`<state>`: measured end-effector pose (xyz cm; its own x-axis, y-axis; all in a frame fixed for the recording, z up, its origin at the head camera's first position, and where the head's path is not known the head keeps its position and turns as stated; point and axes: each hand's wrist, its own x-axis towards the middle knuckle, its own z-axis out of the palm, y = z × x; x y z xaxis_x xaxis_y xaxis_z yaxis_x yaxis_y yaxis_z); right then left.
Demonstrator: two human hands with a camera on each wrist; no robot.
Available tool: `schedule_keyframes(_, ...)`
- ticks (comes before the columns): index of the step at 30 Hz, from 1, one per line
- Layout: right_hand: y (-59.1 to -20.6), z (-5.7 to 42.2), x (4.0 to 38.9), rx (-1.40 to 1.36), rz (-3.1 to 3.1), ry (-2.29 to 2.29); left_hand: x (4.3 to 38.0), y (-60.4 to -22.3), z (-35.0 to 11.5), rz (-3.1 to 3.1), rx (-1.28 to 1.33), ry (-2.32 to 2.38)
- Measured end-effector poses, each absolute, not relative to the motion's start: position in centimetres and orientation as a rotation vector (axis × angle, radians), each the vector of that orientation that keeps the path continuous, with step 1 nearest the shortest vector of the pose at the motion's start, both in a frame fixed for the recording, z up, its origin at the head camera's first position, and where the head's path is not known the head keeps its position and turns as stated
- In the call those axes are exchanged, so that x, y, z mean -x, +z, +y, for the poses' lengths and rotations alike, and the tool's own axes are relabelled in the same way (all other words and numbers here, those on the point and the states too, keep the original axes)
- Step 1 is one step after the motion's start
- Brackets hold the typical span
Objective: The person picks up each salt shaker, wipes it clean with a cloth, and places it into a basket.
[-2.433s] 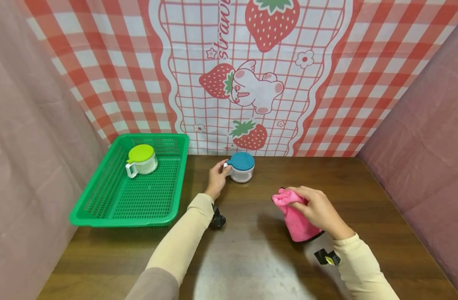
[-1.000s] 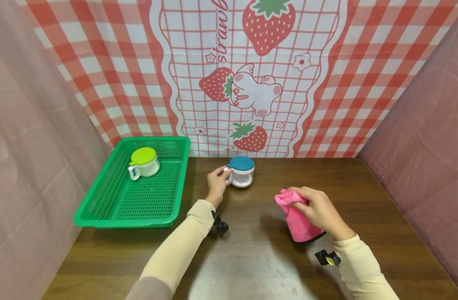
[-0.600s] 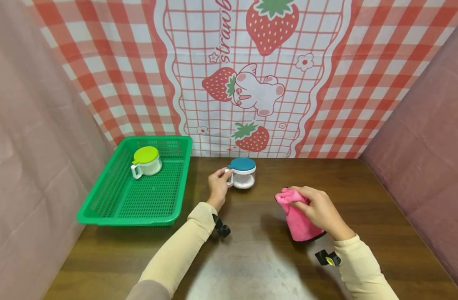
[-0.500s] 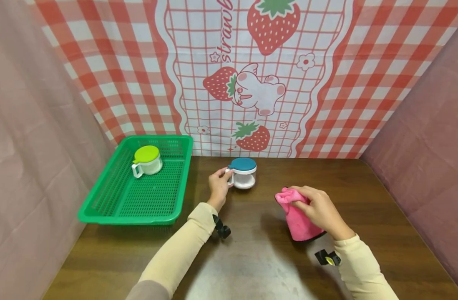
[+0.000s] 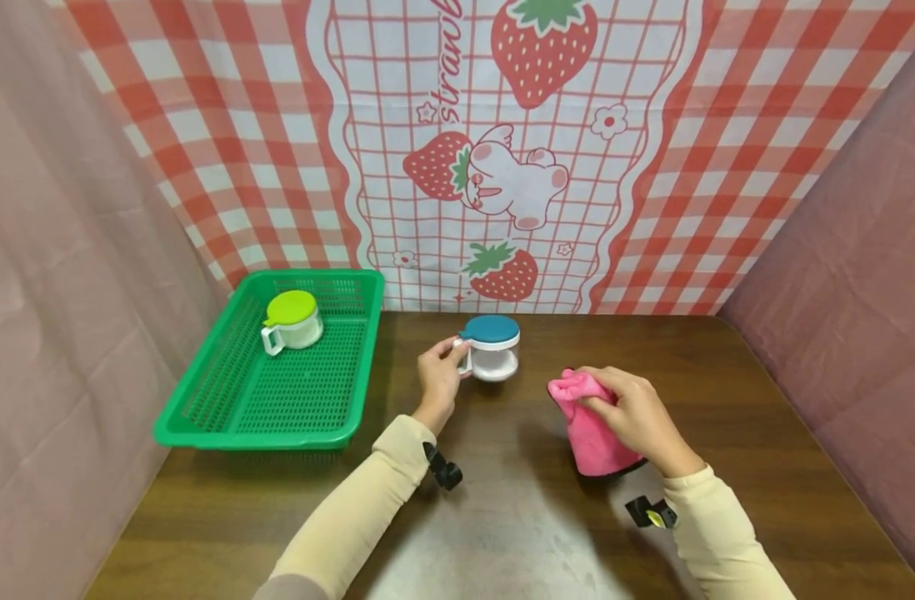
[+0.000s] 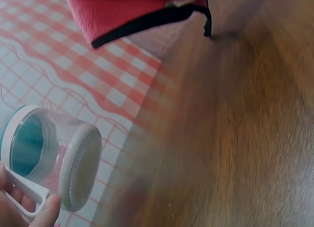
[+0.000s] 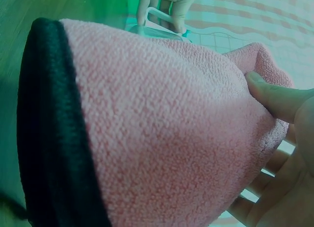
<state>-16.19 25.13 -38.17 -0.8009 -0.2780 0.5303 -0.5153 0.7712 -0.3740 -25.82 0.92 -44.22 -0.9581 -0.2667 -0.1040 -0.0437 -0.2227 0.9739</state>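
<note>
My left hand point(image 5: 438, 377) pinches the white handle of a clear seasoning jar point(image 5: 495, 360) with a blue lid, close over the middle of the table. The left wrist view shows this jar point(image 6: 59, 156) from its side, with the pale underside visible. My right hand point(image 5: 637, 417) grips a pink cloth point(image 5: 596, 437) with dark edging, bunched at the top and hanging down to the right of the jar. In the right wrist view the cloth point(image 7: 162, 124) fills most of the picture and hides most of the jar; thumb and fingers hold its gathered end.
A green perforated plastic basket point(image 5: 352, 392) stands on the left of the wooden table point(image 5: 502, 517). Inside it sits a similar clear jar point(image 5: 296, 321) with a lime-green lid and white handle. A red-checked strawberry curtain point(image 5: 502, 167) hangs behind the table; pink drapes flank it.
The left hand has moved the blue-lidded jar slightly right and towards me, raising it and tilting its base. The right hand and pink cloth have shifted only a little.
</note>
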Motion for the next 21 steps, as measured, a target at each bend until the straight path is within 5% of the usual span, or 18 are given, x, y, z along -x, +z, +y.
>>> schedule_keyframes(21, -38.1, 23.9, 16.6, -0.527, -2.464, 0.750, 23.2, -42.1, 1.6, -1.783, -0.363, -2.370)
